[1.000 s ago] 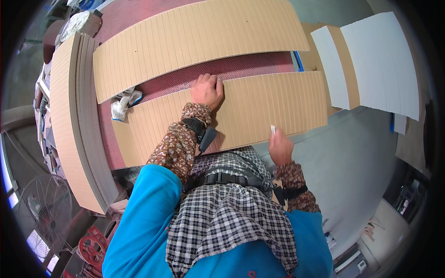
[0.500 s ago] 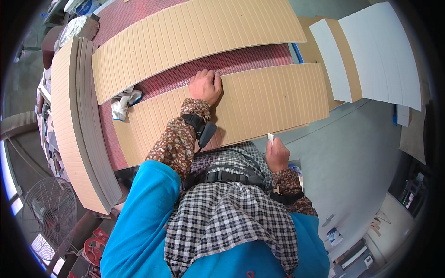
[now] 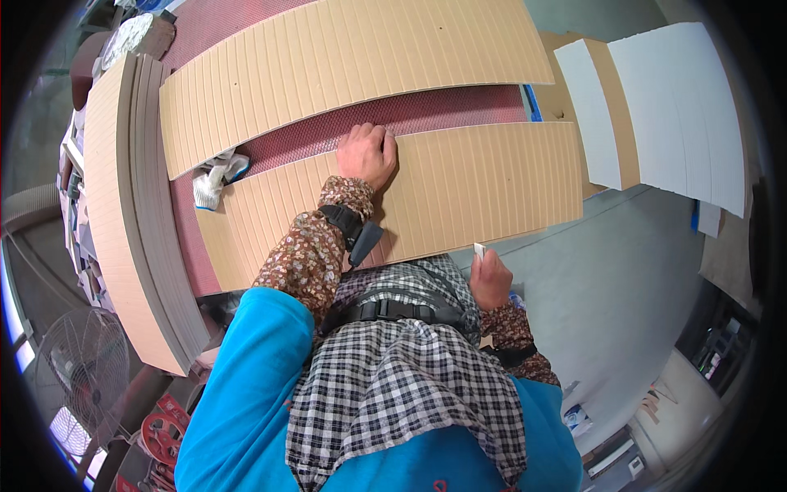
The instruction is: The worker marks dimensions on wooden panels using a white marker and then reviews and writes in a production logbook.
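Now the left hand (image 3: pixel 367 156) is curled on a panel (image 3: pixel 467 180), grip unclear; white material (image 3: pixel 479 249) is pinched by the right hand (image 3: pixel 491 280).

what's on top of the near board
The left hand over its far edge, a glove at its far left corner. The board beneath the hand is hidden.

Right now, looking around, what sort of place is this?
Probably a workshop or small factory: a grooved tan board lies on a red-topped worktable, with a thick board stack at the left and a wire-caged fan.
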`<control>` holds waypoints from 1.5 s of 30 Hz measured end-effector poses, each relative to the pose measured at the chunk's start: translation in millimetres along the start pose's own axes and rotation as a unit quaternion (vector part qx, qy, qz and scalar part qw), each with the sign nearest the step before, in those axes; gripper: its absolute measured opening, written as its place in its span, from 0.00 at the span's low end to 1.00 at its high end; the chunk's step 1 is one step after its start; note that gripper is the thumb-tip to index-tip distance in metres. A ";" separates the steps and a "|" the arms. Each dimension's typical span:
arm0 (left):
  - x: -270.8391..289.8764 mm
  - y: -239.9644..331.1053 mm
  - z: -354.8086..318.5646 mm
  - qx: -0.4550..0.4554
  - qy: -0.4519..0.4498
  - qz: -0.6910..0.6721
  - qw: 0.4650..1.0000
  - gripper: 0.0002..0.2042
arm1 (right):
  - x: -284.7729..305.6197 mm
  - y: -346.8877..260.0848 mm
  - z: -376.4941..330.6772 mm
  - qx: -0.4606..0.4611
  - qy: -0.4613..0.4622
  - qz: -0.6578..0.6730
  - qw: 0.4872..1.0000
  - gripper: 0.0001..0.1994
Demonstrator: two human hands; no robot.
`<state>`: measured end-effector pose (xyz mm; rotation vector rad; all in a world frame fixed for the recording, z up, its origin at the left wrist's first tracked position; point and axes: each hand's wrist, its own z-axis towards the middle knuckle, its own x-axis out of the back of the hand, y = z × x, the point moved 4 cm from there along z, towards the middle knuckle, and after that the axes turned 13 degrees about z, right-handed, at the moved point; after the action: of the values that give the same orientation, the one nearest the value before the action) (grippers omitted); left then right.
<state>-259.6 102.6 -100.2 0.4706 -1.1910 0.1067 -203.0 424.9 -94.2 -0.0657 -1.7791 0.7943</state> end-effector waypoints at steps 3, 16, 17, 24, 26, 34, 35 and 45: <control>-0.9 0.7 -1.1 0.006 0.007 -0.009 1.000 0.09 | 1.9 -0.6 -2.2 -0.003 0.007 0.014 1.000 0.11; -1.0 1.8 0.3 -0.001 0.001 -0.011 1.000 0.09 | 1.1 -2.5 1.4 -0.026 0.019 -0.010 0.999 0.11; -1.4 1.6 0.2 -0.001 0.002 -0.005 1.000 0.09 | 2.0 -5.2 6.3 -0.019 0.014 -0.010 1.000 0.10; 2.3 4.5 1.7 0.003 -0.008 0.001 1.000 0.09 | 3.0 -18.7 71.5 0.047 0.010 -0.031 0.998 0.07; 1.6 3.0 1.1 0.005 -0.008 0.003 1.000 0.09 | 2.8 -28.5 104.5 0.034 -0.003 -0.038 0.999 0.08; 3.7 2.8 1.4 0.007 -0.012 -0.005 1.000 0.08 | 4.2 -65.5 219.7 0.018 0.003 -0.057 0.998 0.11; 3.4 2.7 1.3 0.005 -0.008 -0.007 1.000 0.08 | 5.4 -69.0 228.3 0.014 0.003 -0.055 0.998 0.11; -1.9 0.4 -0.4 0.005 0.014 -0.011 1.000 0.09 | 5.3 -40.7 126.2 -0.009 -0.015 -0.054 0.998 0.11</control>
<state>-260.2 103.4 -101.9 0.4899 -1.1588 0.1005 -300.6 335.4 -85.8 0.0310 -1.8014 0.7051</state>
